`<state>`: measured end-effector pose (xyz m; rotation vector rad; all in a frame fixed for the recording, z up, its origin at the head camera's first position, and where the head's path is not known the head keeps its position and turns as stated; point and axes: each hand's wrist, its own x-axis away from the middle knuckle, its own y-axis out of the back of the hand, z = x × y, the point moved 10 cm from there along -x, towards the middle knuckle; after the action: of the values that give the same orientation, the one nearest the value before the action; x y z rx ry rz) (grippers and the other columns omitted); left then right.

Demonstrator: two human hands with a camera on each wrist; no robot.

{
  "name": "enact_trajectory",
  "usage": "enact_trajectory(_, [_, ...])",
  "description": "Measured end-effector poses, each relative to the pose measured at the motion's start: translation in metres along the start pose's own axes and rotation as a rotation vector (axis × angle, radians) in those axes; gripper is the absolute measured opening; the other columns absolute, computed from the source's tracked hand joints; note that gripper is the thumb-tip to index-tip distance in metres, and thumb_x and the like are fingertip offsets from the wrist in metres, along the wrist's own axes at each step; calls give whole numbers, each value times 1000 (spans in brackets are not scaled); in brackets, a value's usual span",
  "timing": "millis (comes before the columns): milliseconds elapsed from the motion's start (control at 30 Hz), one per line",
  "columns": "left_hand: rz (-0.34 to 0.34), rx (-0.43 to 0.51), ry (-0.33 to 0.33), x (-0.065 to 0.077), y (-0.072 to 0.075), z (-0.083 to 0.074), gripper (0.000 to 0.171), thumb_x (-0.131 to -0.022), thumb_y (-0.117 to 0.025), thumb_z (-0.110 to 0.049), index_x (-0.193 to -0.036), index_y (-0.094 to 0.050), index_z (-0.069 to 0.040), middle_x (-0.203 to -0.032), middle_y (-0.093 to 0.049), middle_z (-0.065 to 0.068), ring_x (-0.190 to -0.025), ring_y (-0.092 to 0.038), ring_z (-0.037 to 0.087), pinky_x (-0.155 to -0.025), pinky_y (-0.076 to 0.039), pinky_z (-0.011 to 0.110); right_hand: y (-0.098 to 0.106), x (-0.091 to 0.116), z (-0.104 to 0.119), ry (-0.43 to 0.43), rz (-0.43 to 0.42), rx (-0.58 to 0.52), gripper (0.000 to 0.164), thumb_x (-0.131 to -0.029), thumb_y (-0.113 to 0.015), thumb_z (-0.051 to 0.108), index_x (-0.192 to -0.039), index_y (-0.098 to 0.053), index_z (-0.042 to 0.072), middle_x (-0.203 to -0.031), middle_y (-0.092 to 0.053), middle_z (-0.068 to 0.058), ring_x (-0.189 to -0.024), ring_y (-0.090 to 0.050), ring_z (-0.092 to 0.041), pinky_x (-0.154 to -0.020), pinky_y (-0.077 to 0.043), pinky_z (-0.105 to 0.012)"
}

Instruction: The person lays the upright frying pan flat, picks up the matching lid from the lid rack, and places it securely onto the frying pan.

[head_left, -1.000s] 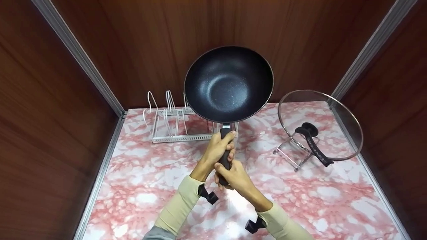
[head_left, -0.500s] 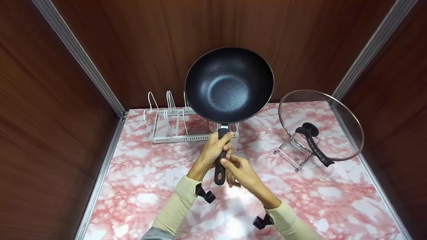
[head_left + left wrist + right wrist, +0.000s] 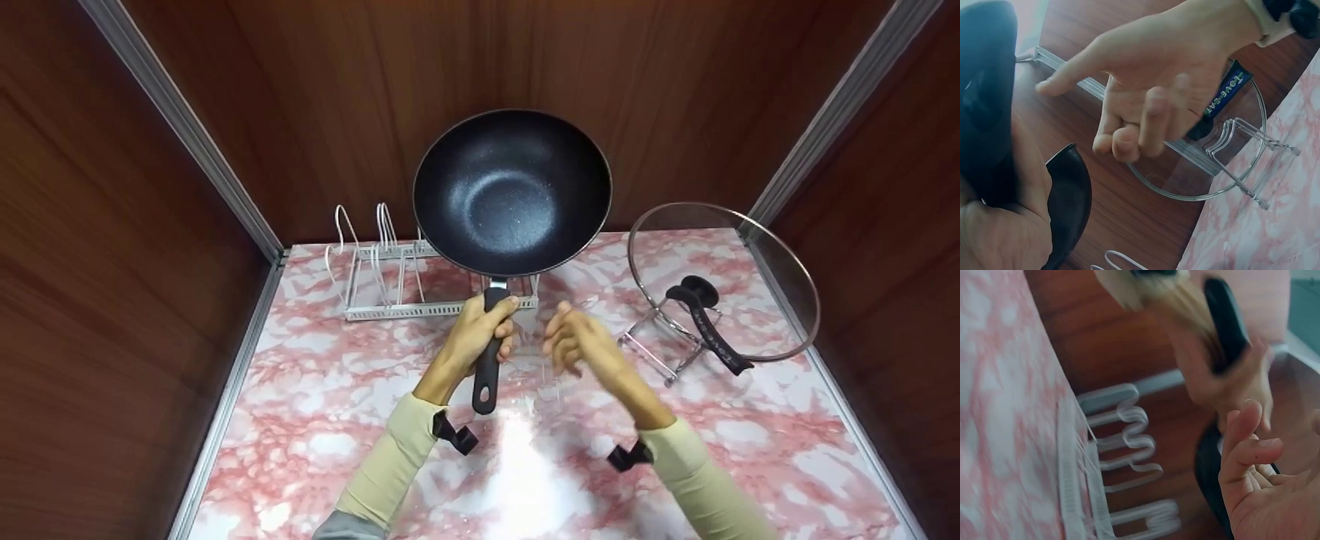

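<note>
Overall, positions logged relative to the pan, left to right.

Wire rack (image 3: 405, 310): white, on the marbled tabletop (image 3: 337, 390), left of the pan and lower; its right end passes behind the pan in the head view. Upright wire dividers visible on its left part. Contact between pan and rack: cannot tell.

Left hand (image 3: 469, 331): grasping the pan's handle (image 3: 486, 382) on its upper part, close below the bowl, thumb along the near face. Handle's end sticks out free below the grip.

Pan (image 3: 512, 195): raised in front of the person, dark inside facing the camera; only speckled lining with a bright sheen shows in the bowl. Key relation: bowl lies straight ahead of the left hand, long axis running away from the person, handle end toward the body and slightly left. Left hand is the nearer one and, as judged here, bears the load alone.

Right hand (image 3: 585, 341): released, fingers loosely bent, holding nothing; right of the handle, apart from it.

Glass lid (image 3: 765, 285): right of the pan, tilted, leaning on a metal stand (image 3: 649, 359), black knob-and-grip outward.
</note>
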<state>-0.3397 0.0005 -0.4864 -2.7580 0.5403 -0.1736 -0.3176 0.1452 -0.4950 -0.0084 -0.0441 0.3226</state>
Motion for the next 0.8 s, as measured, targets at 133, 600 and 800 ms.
enact_trajectory(133, [-7,-5,6,2,4,0,18,-110,-56,-20,-97,-50,-9,-56,-44,-8,-39,-52,5,-37,-45,20,29,-12,9,19,-83,-28,57,-114,-40,50,-104,-58,-3,-86,-71,-12,-57,-62,-15,-46,-41,-22])
enact_trajectory(600, [26,-40,3,6,5,-1,18,-109,-54,-19,-97,-50,-6,-57,-43,-8,-39,-51,5,-37,-42,19,94,-45,22,32,-198,26,53,-114,-41,44,-108,-60,-6,-97,-74,-7,-79,-73,-16,-66,-59,-28])
enact_trajectory(800, [33,-56,4,9,8,0,20,-109,-57,-20,-99,-49,-4,-56,-43,-9,-39,-52,5,-37,-42,20,117,-55,29,14,-232,56,54,-112,-44,51,-118,-54,-2,-106,-73,-7,-84,-73,-15,-72,-62,-28])
